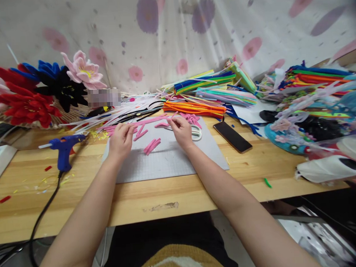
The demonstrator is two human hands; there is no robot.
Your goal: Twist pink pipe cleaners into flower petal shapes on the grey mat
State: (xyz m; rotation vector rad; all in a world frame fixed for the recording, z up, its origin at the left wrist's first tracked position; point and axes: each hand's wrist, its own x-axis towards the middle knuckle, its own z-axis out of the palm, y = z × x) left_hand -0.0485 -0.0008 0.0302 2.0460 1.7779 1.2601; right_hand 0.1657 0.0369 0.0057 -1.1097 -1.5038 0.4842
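My left hand is closed in a pinch above the left part of the grey cutting mat; what lies between its fingertips is too small to make out. Facing it, my right hand pinches a short pink pipe cleaner, whose end sticks up past the fingers. Between the hands, a small bunch of cut pink pipe cleaner pieces rests on the mat. White-handled scissors lie partly hidden behind my right hand. More pink pieces are heaped at the mat's far edge.
A blue glue gun stands at left, its cord running off the table's front edge. Fluffy flowers fill the back left. A phone lies right of the mat. Bundles of coloured pipe cleaners and a white roll crowd the back and right.
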